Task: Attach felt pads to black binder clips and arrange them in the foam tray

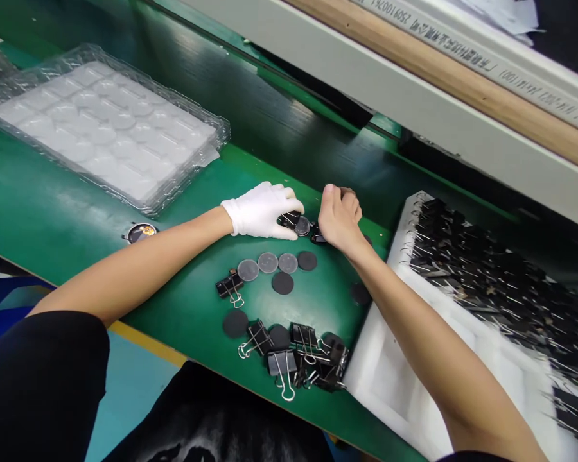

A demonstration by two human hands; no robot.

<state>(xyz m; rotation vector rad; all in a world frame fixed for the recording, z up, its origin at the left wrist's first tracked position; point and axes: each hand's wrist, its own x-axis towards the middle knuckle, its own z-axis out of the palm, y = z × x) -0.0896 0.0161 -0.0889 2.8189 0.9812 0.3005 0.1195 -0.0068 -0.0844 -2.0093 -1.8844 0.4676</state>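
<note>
The right hand (pixel 340 215) hides part of a black thing (pixel 318 235). The white box (pixel 378 346), cut off bottom right, holds blurry clips (pixel 486 276).

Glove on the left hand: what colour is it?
White; the glove shows in the head view.

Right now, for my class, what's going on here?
At a green table, a person's gloved left hand holds a black binder clip by a grey disc. The bare right hand is at a dark item, its grip hidden. Loose discs and more clips lie closer in; a white tray of clips sits at right.
</note>
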